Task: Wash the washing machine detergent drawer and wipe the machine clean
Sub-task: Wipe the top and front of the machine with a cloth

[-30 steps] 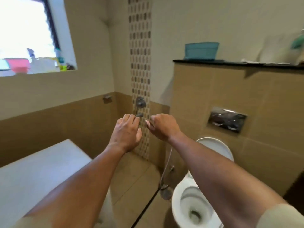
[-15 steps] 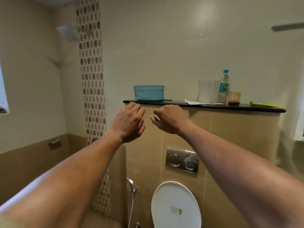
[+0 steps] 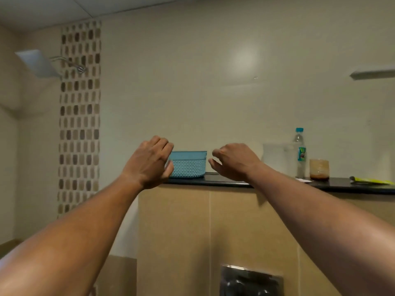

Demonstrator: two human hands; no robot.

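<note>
Both arms reach forward at a black ledge (image 3: pixel 333 185) on top of a tan tiled half wall. A small teal woven basket (image 3: pixel 189 165) stands on the ledge between my hands. My left hand (image 3: pixel 149 162) is at the basket's left side, fingers loosely curled, holding nothing. My right hand (image 3: pixel 234 161) hovers just right of the basket with fingers loosely bent and empty. Neither the washing machine nor its detergent drawer is in view.
Further right on the ledge stand a translucent jug (image 3: pixel 275 160), a water bottle (image 3: pixel 300 153), a brown-stained cup (image 3: pixel 319 168) and a yellow-green item (image 3: pixel 372 180). A shower head (image 3: pixel 39 63) hangs at upper left. A chrome flush plate (image 3: pixel 251 282) is set in the half wall below.
The view has swung up and right from the floor, toilet and window to the ledge. Both hands have risen and spread apart to either side of the basket.
</note>
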